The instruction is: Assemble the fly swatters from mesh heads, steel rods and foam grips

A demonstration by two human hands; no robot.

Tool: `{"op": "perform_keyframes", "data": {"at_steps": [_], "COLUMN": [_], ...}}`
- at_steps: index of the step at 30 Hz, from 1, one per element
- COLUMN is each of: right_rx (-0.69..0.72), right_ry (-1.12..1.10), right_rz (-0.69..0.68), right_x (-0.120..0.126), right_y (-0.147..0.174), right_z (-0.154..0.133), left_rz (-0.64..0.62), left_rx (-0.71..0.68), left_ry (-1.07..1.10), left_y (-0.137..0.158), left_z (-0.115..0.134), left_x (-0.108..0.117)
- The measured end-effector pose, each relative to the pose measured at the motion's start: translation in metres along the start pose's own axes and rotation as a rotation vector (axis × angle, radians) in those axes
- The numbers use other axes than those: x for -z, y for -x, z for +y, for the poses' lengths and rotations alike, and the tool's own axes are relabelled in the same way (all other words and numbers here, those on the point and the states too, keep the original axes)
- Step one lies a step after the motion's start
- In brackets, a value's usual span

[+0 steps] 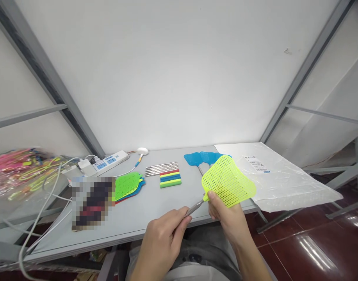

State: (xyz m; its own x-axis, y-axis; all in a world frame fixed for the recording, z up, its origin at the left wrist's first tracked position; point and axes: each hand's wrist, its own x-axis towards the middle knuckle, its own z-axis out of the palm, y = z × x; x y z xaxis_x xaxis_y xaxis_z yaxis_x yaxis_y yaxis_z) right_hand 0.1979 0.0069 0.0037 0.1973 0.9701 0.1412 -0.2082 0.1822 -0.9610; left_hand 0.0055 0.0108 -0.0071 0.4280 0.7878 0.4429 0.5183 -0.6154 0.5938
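My right hand (230, 218) pinches the neck of a bright yellow mesh fly swatter head (228, 181), thumb on top. In my left hand (165, 236) is a thin metal rod (195, 207), gripped between thumb and fingers. The rod's far end meets the swatter's neck; how deep it sits there I cannot tell. Behind them lie blue fly swatters (208, 157) on metal rods. Left of these are bare metal rods (161, 169) in a row, coloured handle tubes (170, 178) and a stack of swatter heads (128, 184), green on top.
A white plastic mailer (278, 175) covers the table's right end and overhangs it. At the left are a power strip (108, 162), loose white cables, a blurred-out patch (93, 205) and bagged colourful items (23, 171). A wall rises behind the grey table (132, 218).
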Motion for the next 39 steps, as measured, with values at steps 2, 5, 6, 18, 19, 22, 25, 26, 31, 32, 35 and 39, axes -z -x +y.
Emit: {"op": "perform_keyframes", "data": {"at_steps": [2, 5, 6, 18, 19, 22, 25, 26, 31, 32, 35, 39], "right_rx": [-0.011, -0.025, -0.032, -0.028, -0.023, -0.005, -0.013, -0.017, -0.010, -0.009, 0.009, 0.044], "right_ry": [0.032, 0.003, -0.033, 0.188, 0.196, 0.201, 0.189, 0.184, 0.173, 0.175, 0.181, 0.149], "right_rz": [0.002, 0.005, 0.001, -0.091, -0.117, -0.167, -0.210, -0.231, -0.266, -0.268, -0.234, -0.164], "right_x": [0.000, -0.004, -0.005, -0.012, -0.015, -0.020, -0.021, -0.020, -0.015, -0.014, -0.006, 0.005], "right_y": [0.000, -0.001, -0.001, 0.004, 0.005, 0.009, 0.011, 0.011, 0.011, 0.011, 0.009, 0.003], "right_z": [-0.002, 0.000, 0.003, 0.007, 0.005, 0.004, 0.006, 0.007, 0.009, 0.009, 0.006, 0.002], "left_rz": [-0.007, -0.036, -0.046, -0.180, -0.165, -0.141, -0.164, -0.182, -0.274, -0.283, -0.328, -0.397], "left_rx": [0.005, 0.035, 0.049, 0.166, 0.161, 0.154, 0.146, 0.145, 0.186, 0.201, 0.253, 0.300], "left_ry": [-0.012, -0.017, -0.019, 0.005, 0.009, -0.007, -0.016, -0.001, 0.116, 0.130, 0.171, 0.272], "left_y": [0.000, -0.003, -0.003, -0.009, -0.009, -0.009, -0.010, -0.010, -0.012, -0.012, -0.010, -0.008], "left_z": [0.000, 0.001, 0.003, 0.025, 0.025, 0.024, 0.026, 0.028, 0.033, 0.033, 0.031, 0.032], "left_x": [-0.001, 0.002, 0.004, 0.009, 0.006, 0.004, 0.008, 0.010, 0.020, 0.021, 0.025, 0.027]}}
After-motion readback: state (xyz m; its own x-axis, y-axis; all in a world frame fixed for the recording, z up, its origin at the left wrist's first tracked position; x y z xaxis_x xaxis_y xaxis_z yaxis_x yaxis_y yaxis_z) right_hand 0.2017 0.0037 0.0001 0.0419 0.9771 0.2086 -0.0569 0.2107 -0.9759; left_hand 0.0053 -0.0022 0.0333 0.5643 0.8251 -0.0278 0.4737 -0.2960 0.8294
